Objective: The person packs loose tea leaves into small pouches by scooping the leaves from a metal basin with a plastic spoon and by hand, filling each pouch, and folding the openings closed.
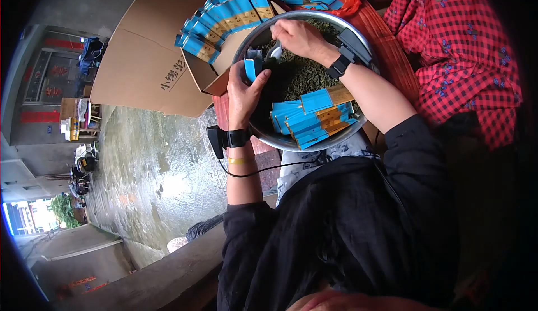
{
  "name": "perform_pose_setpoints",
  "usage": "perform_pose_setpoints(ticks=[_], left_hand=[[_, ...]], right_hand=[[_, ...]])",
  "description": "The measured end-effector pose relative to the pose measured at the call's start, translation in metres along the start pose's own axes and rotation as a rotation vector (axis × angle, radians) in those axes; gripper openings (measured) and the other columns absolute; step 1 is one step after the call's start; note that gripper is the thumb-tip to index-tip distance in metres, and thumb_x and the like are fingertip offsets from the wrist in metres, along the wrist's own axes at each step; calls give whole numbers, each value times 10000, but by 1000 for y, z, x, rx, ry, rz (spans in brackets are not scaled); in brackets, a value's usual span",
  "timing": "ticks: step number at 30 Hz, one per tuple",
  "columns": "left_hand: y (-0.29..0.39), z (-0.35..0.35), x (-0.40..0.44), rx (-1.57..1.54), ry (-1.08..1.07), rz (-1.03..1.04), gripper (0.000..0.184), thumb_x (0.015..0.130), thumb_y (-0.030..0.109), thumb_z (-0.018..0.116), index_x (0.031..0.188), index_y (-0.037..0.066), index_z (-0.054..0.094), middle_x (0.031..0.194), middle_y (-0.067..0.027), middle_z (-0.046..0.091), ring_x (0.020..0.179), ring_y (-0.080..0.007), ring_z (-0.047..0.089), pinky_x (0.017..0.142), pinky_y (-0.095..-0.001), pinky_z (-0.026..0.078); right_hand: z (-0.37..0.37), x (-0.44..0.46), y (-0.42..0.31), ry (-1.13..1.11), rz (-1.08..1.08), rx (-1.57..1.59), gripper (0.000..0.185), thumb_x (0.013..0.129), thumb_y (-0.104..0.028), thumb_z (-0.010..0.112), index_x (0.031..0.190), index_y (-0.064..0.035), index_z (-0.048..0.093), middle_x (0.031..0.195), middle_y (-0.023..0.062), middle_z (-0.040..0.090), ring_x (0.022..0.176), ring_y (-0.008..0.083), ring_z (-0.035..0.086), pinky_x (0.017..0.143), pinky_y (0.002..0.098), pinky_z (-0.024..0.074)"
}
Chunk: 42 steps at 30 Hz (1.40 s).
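Note:
My left hand is closed around a small blue packet, held upright at the left side of a metal basin. Dark green dried leaves, which look like tea, fill much of the basin. Above them my right hand is closed on a spoon, whose pale bowl is close to the packet's top; whether they touch I cannot tell. Several flat blue and gold packets lie in a pile on the leaves at the basin's near side.
Left of the basin, a cardboard box with raised flaps holds rows of blue and gold packets. Behind is a red plastic bag with more packets. Red checked cloth hangs at right. A cable runs from my left wrist.

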State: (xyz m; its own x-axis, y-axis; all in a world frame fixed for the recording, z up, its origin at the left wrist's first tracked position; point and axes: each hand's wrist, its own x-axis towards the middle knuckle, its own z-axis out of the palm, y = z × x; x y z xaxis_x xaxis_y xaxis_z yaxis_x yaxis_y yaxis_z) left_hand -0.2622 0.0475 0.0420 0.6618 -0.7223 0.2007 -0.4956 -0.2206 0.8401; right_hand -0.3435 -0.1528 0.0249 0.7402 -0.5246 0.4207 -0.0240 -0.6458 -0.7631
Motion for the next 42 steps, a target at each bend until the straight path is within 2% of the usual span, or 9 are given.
perform_pose_setpoints(ticks=[2, 6, 13, 20, 24, 25, 29, 36, 42], left_hand=[[-8, 2, 2, -16, 30, 56, 513, 773, 279, 803, 1113, -20, 562, 918, -97, 645, 805, -163, 589, 743, -302, 497], [-7, 0, 3, 43, 25, 55, 536, 760, 284, 809, 1119, -23, 557, 925, -108, 639, 802, -173, 584, 735, -313, 495], [-13, 3, 4, -7, -2, 78, 544, 758, 285, 808, 1124, -27, 553, 918, -105, 627, 791, -169, 573, 726, -312, 491], [-5, 1, 3, -4, 1, 47, 531, 788, 290, 791, 1135, -29, 546, 918, -73, 609, 805, -141, 552, 739, -292, 482], [2, -1, 1, -28, -8, 31, 532, 825, 313, 761, 1165, -31, 541, 934, -65, 606, 823, -134, 544, 753, -286, 476], [-2, 0, 2, -29, -8, 34, 532, 825, 313, 761, 1165, -31, 541, 934, -65, 606, 823, -134, 544, 753, -286, 476], [-6, 0, 2, -120, -33, 72, 521, 857, 314, 727, 1199, -31, 539, 956, -69, 613, 847, -134, 552, 764, -282, 479], [3, -1, 0, -107, -82, 60, 491, 866, 257, 726, 1231, -19, 546, 997, -89, 650, 906, -127, 586, 806, -279, 486], [-7, 3, 1, -146, -81, 54, 280, 880, 179, 708, 1061, -18, 626, 846, -26, 658, 786, -78, 554, 722, -260, 477]], right_hand=[[-7, 3, -5, 109, 39, -33, 276, 986, -273, 471, 917, -52, 622, 757, 36, 664, 674, 143, 644, 625, 302, 500], [-20, -3, -30, 267, -158, 200, 270, 996, -255, 471, 918, -43, 618, 739, 35, 653, 671, 124, 639, 599, 257, 486], [-10, -12, -41, 251, -700, -115, 130, 917, -174, 595, 885, -49, 618, 793, 95, 646, 737, 277, 652, 638, 346, 511], [-34, -1, -35, 393, -464, -138, 151, 931, -186, 582, 863, -55, 614, 754, 88, 646, 685, 286, 646, 593, 349, 500], [-33, 2, -24, 238, -416, -318, 56, 822, -118, 623, 852, -71, 614, 915, 72, 644, 902, 260, 623, 765, 369, 485], [-28, 1, -23, 182, -385, -294, 119, 761, -92, 628, 877, -77, 605, 1085, 71, 616, 1074, 253, 573, 900, 390, 456], [-12, -10, -34, -11, -519, -218, 200, 743, -99, 638, 937, -84, 594, 1270, 96, 531, 1238, 286, 477, 1058, 410, 386], [-1, -13, -32, -83, -470, -40, 200, 786, -175, 699, 889, -11, 649, 1258, 90, 563, 1217, 268, 506, 1014, 388, 424], [-9, -9, -26, -104, -401, 62, 320, 812, -302, 707, 975, -28, 679, 1240, 85, 587, 1192, 267, 527, 1013, 374, 417]])
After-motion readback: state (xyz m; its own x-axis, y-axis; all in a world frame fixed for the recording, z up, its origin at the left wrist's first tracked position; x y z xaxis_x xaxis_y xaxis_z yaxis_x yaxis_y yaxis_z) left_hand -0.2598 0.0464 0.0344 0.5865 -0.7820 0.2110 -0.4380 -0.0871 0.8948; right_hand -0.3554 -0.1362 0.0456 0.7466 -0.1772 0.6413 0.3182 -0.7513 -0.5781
